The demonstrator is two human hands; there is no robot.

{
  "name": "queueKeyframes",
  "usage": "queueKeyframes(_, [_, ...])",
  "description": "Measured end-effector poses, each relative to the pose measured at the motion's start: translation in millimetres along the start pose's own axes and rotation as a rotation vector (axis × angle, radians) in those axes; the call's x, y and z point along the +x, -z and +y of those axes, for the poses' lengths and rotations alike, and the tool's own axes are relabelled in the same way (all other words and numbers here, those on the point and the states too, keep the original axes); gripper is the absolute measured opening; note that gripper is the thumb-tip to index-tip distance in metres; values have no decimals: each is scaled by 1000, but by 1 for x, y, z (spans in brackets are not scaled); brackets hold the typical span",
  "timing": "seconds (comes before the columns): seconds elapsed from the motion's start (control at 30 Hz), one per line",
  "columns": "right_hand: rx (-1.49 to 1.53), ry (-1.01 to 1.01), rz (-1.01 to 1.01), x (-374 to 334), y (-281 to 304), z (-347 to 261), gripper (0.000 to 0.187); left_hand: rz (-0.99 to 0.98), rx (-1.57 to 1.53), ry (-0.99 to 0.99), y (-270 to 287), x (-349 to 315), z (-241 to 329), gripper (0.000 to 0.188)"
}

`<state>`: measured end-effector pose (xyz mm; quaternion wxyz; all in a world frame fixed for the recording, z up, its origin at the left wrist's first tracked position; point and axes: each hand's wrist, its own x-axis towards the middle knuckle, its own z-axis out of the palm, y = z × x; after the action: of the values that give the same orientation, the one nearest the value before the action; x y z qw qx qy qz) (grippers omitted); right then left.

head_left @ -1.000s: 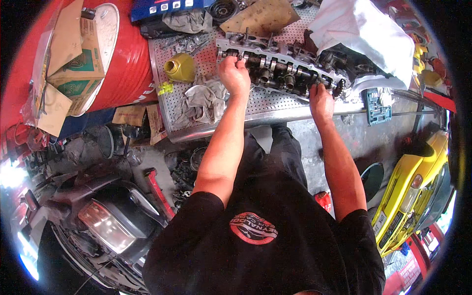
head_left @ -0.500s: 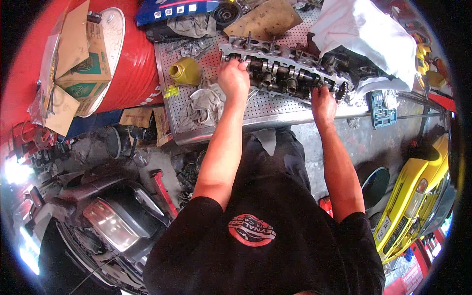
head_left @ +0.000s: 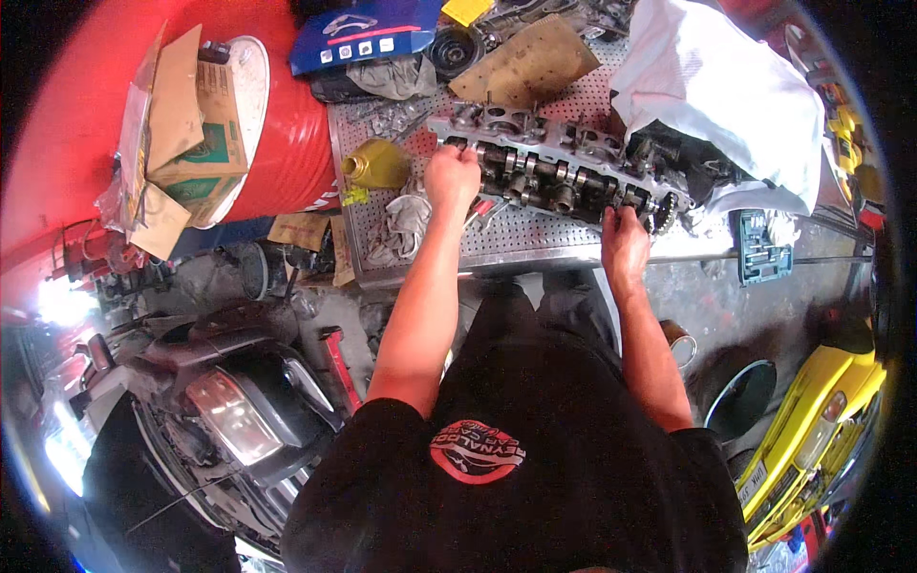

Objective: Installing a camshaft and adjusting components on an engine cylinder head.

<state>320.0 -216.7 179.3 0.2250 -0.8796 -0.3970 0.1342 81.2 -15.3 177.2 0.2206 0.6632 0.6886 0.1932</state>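
A metal engine cylinder head (head_left: 573, 143) lies at a slant on the perforated metal bench (head_left: 535, 246), with a camshaft (head_left: 564, 174) running along its near side. My left hand (head_left: 452, 179) is closed at the camshaft's left end, fingertips bent over it. Close to the toothed sprocket (head_left: 666, 212) at the other end, my right hand (head_left: 626, 246) pinches the camshaft from the near side. My fingers cover the exact contact points. Beside my left wrist, a red-handled tool (head_left: 480, 210) rests on the bench. A grey rag (head_left: 401, 227) sits left of that wrist.
A yellow bottle (head_left: 377, 164) lies left of the rag. Behind are a stained cardboard sheet (head_left: 525, 62) and a blue box (head_left: 363, 33). White cloth (head_left: 721, 95) drapes over parts at right, near a teal tool case (head_left: 764, 248). A red drum (head_left: 296, 143) flanks the bench.
The view has shifted, so most of the scene sits lower. Both hands stay at the camshaft's two ends. More of the red-handled tool shows beside my left wrist.
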Motion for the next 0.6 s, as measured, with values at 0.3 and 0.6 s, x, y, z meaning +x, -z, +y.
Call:
queueKeyframes(0.3, [108, -24, -139, 5, 12, 7, 28, 18, -77, 77, 3, -4, -6, 27])
queueKeyframes(0.6, [174, -95, -208, 7, 17, 3, 28, 29, -57, -104, -9, -15, -24, 19])
